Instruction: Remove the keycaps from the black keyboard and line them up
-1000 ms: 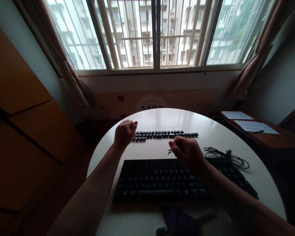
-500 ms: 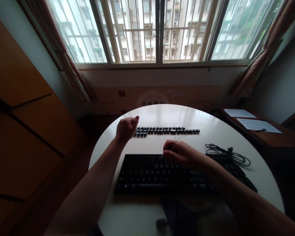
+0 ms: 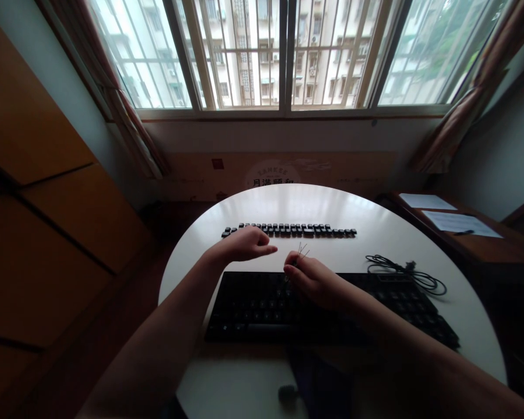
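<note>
Right hand [image 3: 310,276] is over the keyboard [image 3: 283,317], upper middle of the key field, fingers pinched together on a thin wire tool [image 3: 303,250]; its wire ends stick up past the knuckles. Lower end of the tool is too dark to read, can't tell if it touches a key. Left hand [image 3: 247,245] hangs over the worktop [image 3: 279,203] just beyond the keyboard's left half, fingers curled, thumb pointing right toward the other hand; can't tell if anything is in that grip. Hands are near each other, not touching. Keyboard lies flat on the white round worktop, long side across; right forearm passes over its right part and shades it. Behind it, loose black keycaps [image 3: 292,231] sit lined up in rows left to right, left hand covering some of them. Coiled black cable [image 3: 409,267] lies by the keyboard's far right corner. Near edge of view: small dark object [image 3: 287,393], too blurred to identify. Off to the right, brown side table [image 3: 513,247] with paper sheets [image 3: 456,223] and a dark pen [image 3: 464,233]. Window [image 3: 286,58] straight ahead, long printed carton [image 3: 344,166] below it.
</note>
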`<state>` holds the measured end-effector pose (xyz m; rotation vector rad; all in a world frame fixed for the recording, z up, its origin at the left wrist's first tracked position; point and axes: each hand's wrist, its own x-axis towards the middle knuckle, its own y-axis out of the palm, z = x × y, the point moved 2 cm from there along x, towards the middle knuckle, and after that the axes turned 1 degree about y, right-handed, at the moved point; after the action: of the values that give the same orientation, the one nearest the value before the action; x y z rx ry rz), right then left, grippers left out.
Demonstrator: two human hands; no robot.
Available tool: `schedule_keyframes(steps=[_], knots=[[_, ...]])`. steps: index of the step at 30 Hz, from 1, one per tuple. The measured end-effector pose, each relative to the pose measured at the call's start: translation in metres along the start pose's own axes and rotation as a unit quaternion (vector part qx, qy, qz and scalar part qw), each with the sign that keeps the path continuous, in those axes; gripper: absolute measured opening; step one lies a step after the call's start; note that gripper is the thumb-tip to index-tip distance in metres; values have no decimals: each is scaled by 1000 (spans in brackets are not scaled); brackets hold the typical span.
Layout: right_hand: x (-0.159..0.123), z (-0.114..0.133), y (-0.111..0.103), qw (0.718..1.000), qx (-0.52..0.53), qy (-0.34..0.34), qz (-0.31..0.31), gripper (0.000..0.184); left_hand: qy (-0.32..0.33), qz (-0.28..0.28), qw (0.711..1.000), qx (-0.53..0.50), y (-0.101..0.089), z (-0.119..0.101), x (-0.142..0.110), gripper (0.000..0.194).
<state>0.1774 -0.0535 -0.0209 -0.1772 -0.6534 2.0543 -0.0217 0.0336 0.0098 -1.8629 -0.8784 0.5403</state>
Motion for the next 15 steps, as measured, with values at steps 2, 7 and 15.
schedule_keyframes(steps=[2, 7, 15], knots=[[1, -3, 0, 1000, 13, 0, -3, 21, 4, 71, 997, -12, 7, -4, 1, 52], [1, -6, 1, 999, 49, -3, 17, 21, -12, 196, 980, -23, 20, 0, 3, 46], [-1, -3, 1, 998, 37, -12, 39, 20, -2, 228, 974, 15, 26, 6, 6, 46]])
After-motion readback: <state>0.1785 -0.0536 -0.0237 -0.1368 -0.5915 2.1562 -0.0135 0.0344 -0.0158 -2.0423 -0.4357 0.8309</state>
